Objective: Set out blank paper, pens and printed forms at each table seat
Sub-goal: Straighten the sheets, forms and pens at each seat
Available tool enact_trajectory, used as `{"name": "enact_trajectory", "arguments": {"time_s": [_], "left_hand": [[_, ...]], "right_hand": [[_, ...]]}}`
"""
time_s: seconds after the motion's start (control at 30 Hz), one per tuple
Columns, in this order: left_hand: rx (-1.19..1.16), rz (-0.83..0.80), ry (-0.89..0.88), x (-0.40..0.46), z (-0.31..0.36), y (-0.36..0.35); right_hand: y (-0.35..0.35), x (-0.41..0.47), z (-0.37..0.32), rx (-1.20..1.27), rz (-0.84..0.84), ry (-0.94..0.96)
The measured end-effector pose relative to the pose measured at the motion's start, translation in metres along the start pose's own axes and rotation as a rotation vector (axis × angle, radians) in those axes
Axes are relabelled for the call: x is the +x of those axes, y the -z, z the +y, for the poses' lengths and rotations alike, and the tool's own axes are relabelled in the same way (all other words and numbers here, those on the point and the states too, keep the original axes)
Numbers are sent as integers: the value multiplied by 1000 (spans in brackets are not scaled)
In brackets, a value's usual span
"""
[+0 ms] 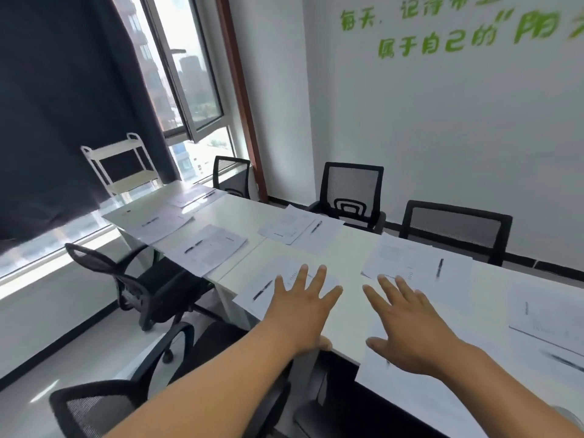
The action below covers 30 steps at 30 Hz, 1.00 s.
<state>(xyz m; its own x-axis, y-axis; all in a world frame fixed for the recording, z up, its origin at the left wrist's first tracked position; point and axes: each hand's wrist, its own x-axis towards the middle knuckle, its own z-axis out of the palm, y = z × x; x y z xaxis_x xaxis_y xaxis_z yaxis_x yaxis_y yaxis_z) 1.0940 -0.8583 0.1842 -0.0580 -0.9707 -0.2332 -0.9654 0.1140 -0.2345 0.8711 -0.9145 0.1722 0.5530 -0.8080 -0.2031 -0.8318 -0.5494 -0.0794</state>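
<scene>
Papers [286, 276] lie on white table [347, 248], set at each seat, most with black pen on top. Left hand [301, 311] flat, fingers spread and straight, over near-left papers, beside pen [262, 290]. Holds nothing. Right hand [407, 330] also flat, fingers spread, over sheet [407, 393] at table's near edge. Holds nothing. Whether palms touch paper, cannot tell. More papers with pen [440, 267] just past right fingers. Black chairs [350, 197] stand around table. Window [189, 90] at far left.
</scene>
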Motion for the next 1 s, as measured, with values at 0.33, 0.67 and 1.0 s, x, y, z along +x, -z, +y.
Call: {"name": "enact_trajectory", "arguments": {"time_s": [0.33,0.67,1.0], "left_hand": [[4,44,122,-77,-67,13],[-14,19,152,-132,-219,-47],[-87,-56,-10,-118,-337,-107]], "right_hand": [[36,-4,-80,-21,88,92],[26,52,-223,-40,37,103],[-9,102,-319,-2,-111,-33]]}}
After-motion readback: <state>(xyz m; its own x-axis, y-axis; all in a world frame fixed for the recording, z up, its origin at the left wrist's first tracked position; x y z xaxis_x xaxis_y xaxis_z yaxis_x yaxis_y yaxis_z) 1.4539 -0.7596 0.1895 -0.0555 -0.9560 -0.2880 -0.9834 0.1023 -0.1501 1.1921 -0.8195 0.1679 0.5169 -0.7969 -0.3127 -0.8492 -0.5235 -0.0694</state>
